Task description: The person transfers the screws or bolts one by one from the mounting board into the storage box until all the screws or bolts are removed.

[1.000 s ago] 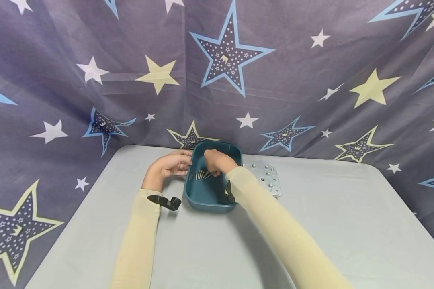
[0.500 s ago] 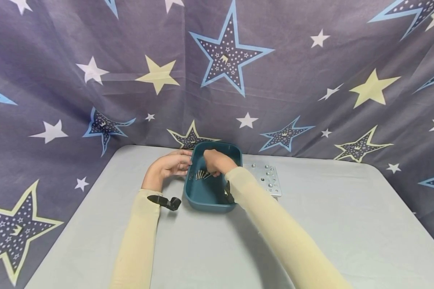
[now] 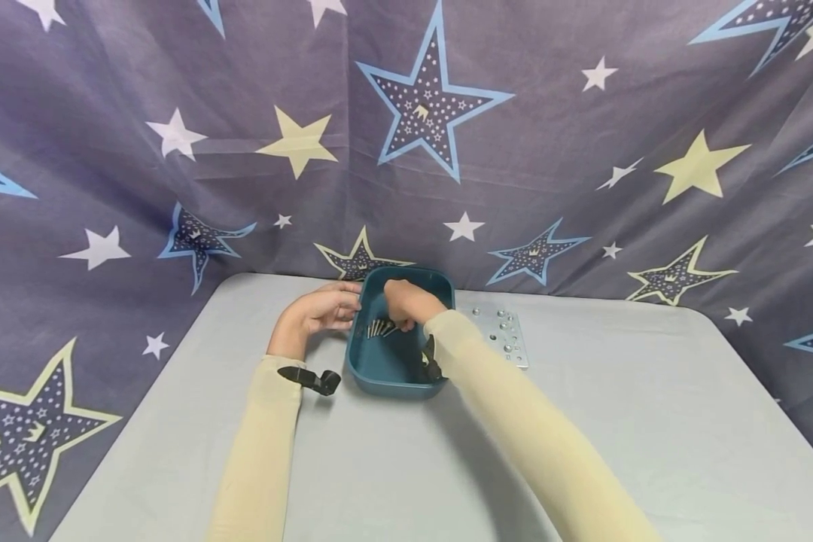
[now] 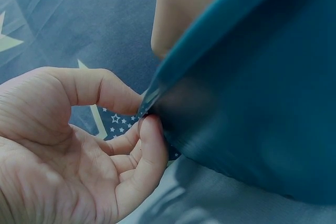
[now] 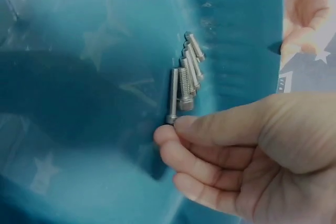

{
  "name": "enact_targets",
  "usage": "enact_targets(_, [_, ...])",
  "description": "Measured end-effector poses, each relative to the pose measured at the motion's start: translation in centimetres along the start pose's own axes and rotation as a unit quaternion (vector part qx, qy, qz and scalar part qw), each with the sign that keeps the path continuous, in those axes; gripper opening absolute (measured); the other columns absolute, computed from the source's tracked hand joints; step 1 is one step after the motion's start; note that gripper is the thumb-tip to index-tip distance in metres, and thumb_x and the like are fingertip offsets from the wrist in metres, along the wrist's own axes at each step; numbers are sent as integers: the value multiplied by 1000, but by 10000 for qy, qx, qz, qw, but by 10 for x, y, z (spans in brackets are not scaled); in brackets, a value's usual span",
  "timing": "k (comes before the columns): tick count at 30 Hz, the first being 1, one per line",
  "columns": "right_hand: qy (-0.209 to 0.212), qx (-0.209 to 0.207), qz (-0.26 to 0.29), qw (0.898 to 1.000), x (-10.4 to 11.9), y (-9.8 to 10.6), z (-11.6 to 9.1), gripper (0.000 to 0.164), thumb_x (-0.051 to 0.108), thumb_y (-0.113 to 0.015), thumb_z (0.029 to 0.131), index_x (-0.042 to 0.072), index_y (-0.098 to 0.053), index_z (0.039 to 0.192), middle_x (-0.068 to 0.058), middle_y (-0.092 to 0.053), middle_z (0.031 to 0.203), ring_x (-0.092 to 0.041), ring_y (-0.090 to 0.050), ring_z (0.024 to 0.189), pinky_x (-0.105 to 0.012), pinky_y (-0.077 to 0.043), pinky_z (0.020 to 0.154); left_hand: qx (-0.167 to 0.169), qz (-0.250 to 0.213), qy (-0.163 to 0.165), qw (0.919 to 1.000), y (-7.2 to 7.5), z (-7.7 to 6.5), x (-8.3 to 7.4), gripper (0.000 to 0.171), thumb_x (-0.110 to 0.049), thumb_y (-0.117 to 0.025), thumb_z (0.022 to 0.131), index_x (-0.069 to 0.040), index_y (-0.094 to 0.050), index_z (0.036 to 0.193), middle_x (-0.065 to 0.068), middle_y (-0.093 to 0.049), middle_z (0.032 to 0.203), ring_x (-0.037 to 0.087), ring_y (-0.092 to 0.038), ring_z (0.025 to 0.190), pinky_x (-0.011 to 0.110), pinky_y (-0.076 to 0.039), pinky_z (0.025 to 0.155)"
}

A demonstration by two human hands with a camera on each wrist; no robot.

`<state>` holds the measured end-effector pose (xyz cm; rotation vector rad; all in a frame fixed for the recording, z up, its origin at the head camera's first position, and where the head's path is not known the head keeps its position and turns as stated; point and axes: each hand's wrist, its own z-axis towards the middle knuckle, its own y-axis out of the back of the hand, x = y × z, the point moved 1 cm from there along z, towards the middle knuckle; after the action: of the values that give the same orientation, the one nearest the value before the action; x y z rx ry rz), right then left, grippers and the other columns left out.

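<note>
A teal plastic tray (image 3: 389, 390) stands at the back of the table. My left hand (image 3: 318, 309) is at its left side, and the left wrist view shows curled fingers pinching the tray's edge (image 4: 210, 22). Inside the tray reaches my right hand (image 3: 406, 302). In the right wrist view its thumb and forefinger pinch the head of a socket-head screw (image 5: 174, 95). That screw lies at the end of a slanted row of several silver screws (image 5: 194, 66), their heads towards my right hand. From the head camera, the right hand covers part of the row.
A metal plate (image 3: 515, 339) with studs and holes lies just right of the tray, partly behind the right sleeve (image 3: 508, 421). The pale table (image 3: 650, 391) stretches to both sides. A star-patterned cloth (image 3: 549, 135) hangs right behind it.
</note>
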<state>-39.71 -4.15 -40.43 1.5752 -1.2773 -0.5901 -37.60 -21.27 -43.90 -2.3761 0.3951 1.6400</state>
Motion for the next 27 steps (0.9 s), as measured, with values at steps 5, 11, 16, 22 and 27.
enact_targets(5, [14, 83, 56, 9999, -7, 8, -3, 11, -7, -61, 90, 2, -63, 95, -7, -61, 67, -15, -60, 55, -25, -45, 50, -11, 39, -1, 10000, 0, 0, 0, 61, -1, -50, 93, 5, -31, 150, -6, -63, 87, 4, -59, 69, 23, -53, 70])
enact_targets(11, [227, 42, -179, 9996, -14, 25, -15, 20, 5, -63, 90, 13, -55, 73, 1, -52, 59, -13, -49, 51, -25, -39, 50, 5, 78, -30, 10000, 0, 2, 1, 60, -1, -49, 93, 5, -31, 150, -6, -63, 86, 4, -59, 68, 23, -53, 69])
enact_targets(16, [855, -357, -204, 9955, -20, 41, -31, 28, 17, -63, 95, 15, -50, 70, 4, -44, 60, -11, -42, 54, -25, -37, 54, -10, 62, -38, 10000, 1, 1, 1, 60, -1, -50, 91, 5, -33, 148, -6, -63, 85, 4, -59, 68, 23, -53, 69])
enact_targets(22, [1449, -1095, -381, 9826, -31, 55, -59, 15, 22, -57, 99, 9, -64, 103, -2, -62, 91, -17, -55, 79, -33, -48, 75, -18, 22, -33, 10000, 0, 1, 1, 61, 0, -51, 89, 4, -33, 147, -5, -61, 85, 4, -58, 66, 22, -53, 68])
enact_targets(27, [1544, -1586, -638, 9731, -42, 61, -79, 27, 27, -55, 101, 10, -61, 122, -10, -64, 118, -25, -61, 104, -44, -53, 88, -12, -27, -26, 10000, 0, 0, 0, 61, 1, -51, 89, 5, -32, 147, -5, -59, 84, 4, -57, 65, 22, -53, 67])
